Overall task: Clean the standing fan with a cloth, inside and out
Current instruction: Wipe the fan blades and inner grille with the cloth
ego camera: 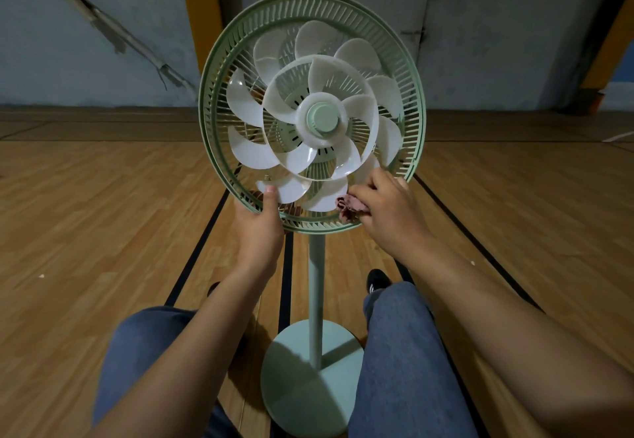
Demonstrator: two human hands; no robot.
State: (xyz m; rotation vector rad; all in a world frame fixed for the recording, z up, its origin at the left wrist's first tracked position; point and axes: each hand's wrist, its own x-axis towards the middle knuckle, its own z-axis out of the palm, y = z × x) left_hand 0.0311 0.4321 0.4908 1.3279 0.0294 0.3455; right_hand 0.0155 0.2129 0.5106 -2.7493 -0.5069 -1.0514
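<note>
Wiping best done blade by blade from the head view, left hand gripping the fan by its lower rim to steady it, right hand pinching the pinkish cloth against pale blades, front guard seemingly off, upright between the knees.

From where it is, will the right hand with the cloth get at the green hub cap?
Probably yes: no front grille shows, so the hub cap lies exposed above the right hand and its cloth.

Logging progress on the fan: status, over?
Left hand grips fan guard rim. Right hand presses cloth at lower blades. Front grille off; nothing blocking.
</note>
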